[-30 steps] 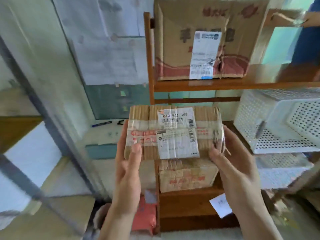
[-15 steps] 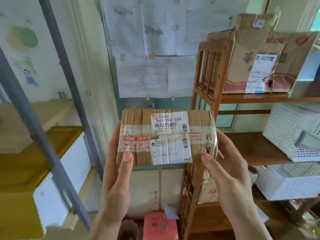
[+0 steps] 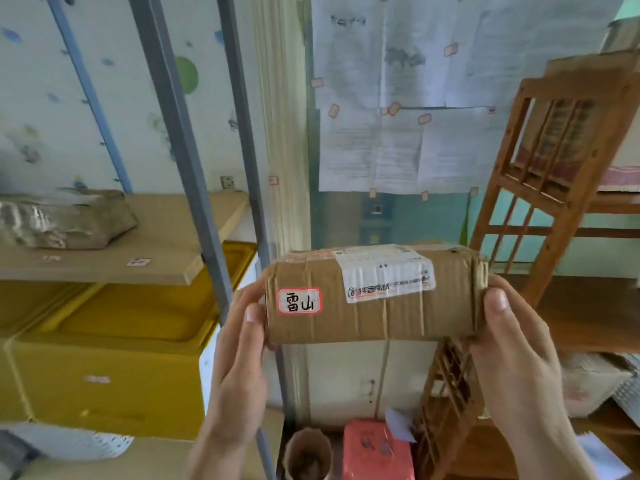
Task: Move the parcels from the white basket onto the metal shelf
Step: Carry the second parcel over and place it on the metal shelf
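Left hand: the left hand (image 3: 239,355) grips the left end of the parcel (image 3: 374,299), thumb on its front face, fingers behind it.
Right hand: the right hand (image 3: 509,348) clasps the right end of the parcel, thumb on the near corner.
Parcel: a brown cardboard box held level in the air between both hands, a white shipping label (image 3: 388,275) wrapped over its top right edge, a small red-bordered sticker (image 3: 299,301) low on its left.
Metal shelf: the grey metal shelf (image 3: 194,188) stands left of the parcel; a wooden board (image 3: 166,244) on it carries a crumpled silver-brown bag (image 3: 65,220), well apart from the parcel.
Yellow box: a yellow box (image 3: 114,368) sits under that board, left of the parcel.
Wooden rack: a brown wooden rack (image 3: 561,188) rises right of the parcel, behind the right hand.
Papers: taped sheets (image 3: 415,98) hang on the wall above the parcel.
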